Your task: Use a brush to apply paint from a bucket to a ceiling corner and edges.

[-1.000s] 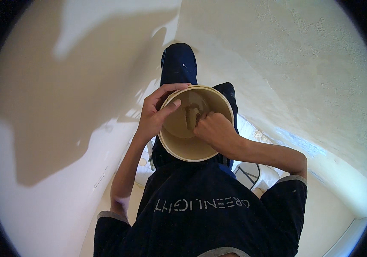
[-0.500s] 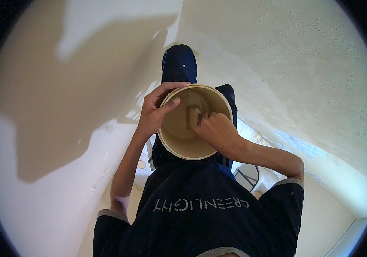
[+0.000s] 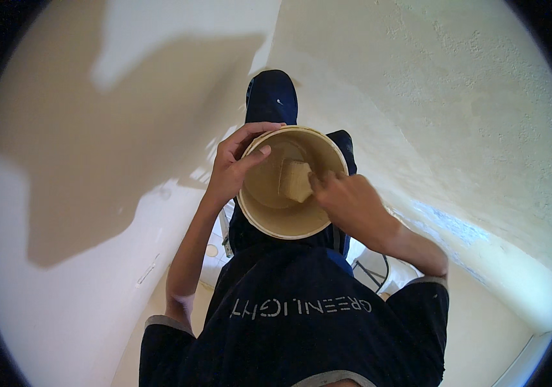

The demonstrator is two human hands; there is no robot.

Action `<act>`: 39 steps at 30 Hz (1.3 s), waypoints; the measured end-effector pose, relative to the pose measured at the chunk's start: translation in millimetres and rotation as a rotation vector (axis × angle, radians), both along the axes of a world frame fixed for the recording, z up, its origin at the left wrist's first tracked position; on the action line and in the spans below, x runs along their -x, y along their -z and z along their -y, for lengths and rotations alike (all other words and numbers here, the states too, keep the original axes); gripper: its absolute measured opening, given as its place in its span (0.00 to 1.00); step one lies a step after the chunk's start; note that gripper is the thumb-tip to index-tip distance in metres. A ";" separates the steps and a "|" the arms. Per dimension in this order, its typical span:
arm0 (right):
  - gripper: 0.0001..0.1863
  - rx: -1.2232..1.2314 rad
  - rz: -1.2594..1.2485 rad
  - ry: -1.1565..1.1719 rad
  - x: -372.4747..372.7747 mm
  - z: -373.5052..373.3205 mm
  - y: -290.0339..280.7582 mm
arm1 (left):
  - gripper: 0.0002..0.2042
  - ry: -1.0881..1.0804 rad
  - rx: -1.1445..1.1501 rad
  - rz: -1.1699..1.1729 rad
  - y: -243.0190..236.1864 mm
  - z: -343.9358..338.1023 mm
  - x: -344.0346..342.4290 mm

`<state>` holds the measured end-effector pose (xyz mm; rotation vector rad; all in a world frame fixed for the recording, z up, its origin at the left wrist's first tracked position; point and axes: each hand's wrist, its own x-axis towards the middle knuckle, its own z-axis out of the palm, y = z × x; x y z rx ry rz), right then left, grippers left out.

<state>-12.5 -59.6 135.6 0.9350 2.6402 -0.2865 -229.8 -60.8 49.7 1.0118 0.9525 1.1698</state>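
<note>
A round cream bucket [image 3: 287, 233] rests over my lap, its inside coated with a beige, paste-like material. My left hand [image 3: 232, 160] grips the bucket's left rim, thumb inside and fingers around the outside. Over the right rim reaches my right hand [image 3: 347, 198], its fingers closed on a flat, squarish tool [image 3: 296, 181] whose broad pale face shows inside the bucket. Beige material covers that tool, and my fingers hide its handle end, so its exact kind is unclear.
Close on the left is a white wall [image 3: 63, 309] with a large shadow. A rough beige plastered wall [image 3: 456, 109] rises on the right. My dark-trousered knee [image 3: 272, 97] points toward their corner. Below, a white container [image 3: 399, 274] stands by my right side.
My right hand has drawn back to the right, toward the rim. The tool has turned, so its broad pale face shows instead of a narrow edge. My left hand keeps its hold.
</note>
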 end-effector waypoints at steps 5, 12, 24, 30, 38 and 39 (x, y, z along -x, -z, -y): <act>0.15 0.201 -0.436 0.219 -54.2 -6.0 -30.8 | 0.15 -0.014 0.030 0.040 -0.5 -0.5 -4.1; 0.15 0.770 -1.009 0.604 -83.5 15.0 20.3 | 0.15 0.026 -0.020 -0.043 1.1 -2.1 2.1; 0.20 1.435 -1.609 0.744 -85.4 51.5 66.5 | 0.18 -0.014 -0.065 -0.304 4.7 6.9 10.2; 0.21 0.981 -1.757 0.869 -57.4 23.0 24.0 | 0.17 -0.022 -0.093 -0.157 -7.3 11.6 18.2; 0.11 0.147 -1.817 1.004 -24.6 -83.0 0.2 | 0.17 -0.020 0.005 -0.066 -13.1 11.1 26.5; 0.14 0.166 -1.793 1.021 -23.1 -94.3 -1.1 | 0.17 -0.025 0.001 -0.065 -13.9 11.2 27.8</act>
